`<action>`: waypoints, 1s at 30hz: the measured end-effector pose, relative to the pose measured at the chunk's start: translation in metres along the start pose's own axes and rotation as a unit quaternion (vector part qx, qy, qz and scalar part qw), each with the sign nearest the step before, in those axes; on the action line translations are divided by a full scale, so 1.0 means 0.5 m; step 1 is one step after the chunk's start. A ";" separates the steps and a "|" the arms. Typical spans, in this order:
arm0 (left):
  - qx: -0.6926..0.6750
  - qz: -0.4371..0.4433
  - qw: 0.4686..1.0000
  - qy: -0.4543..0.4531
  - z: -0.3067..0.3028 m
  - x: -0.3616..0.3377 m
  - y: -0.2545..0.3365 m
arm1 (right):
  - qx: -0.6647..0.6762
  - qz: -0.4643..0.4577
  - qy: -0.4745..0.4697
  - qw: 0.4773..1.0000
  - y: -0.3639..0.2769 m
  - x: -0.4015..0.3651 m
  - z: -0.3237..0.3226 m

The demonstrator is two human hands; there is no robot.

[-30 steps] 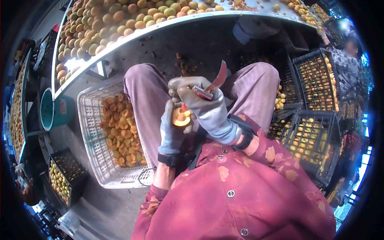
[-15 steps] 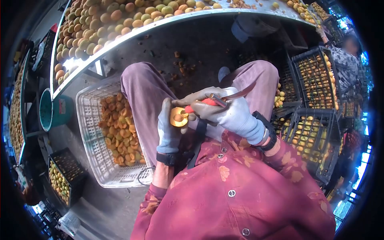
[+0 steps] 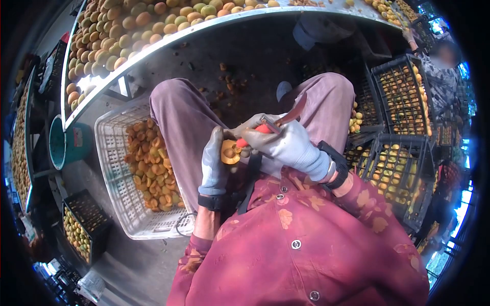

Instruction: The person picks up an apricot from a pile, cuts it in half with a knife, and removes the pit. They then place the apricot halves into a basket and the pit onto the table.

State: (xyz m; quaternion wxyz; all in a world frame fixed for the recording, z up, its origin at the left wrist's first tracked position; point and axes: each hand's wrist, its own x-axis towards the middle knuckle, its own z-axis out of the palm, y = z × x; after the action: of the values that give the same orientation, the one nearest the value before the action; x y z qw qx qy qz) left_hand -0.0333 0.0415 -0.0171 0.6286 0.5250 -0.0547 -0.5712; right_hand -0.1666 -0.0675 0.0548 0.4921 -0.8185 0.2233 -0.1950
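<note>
My left hand [image 3: 214, 160], in a grey and white glove, is closed around a cut yellow-orange fruit [image 3: 230, 152] with its hollow facing up. My right hand [image 3: 283, 143], gloved too, grips a red-handled knife [image 3: 263, 128] right beside the fruit. The knife's curved blade [image 3: 296, 109] points up and away, over my right leg. Below on the left, a white basket [image 3: 115, 178] holds many cut orange fruit pieces [image 3: 150, 168].
A metal-edged table [image 3: 168, 38] heaped with whole fruits spans the front. Black crates [image 3: 403, 178] of fruit stand at the right, near another person [image 3: 441, 76]. A green bucket [image 3: 76, 145] and a small crate [image 3: 84, 224] are at the left. Fruit scraps [image 3: 232, 84] lie on the floor.
The knife has turned so its blade points more upward. The cut fruit has tilted slightly in my left hand and shifted a little to the right. The view has moved slightly.
</note>
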 end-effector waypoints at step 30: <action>0.022 0.024 0.999 -0.036 -0.007 0.000 0.004 | 0.018 0.041 0.054 0.998 0.038 -0.019 -0.001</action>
State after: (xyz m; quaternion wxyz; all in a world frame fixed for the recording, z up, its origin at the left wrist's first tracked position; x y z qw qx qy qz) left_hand -0.0296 0.0431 -0.0172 0.6280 0.5161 -0.1027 -0.5733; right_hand -0.1778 -0.0705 0.0370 0.5015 -0.7882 0.2788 -0.2224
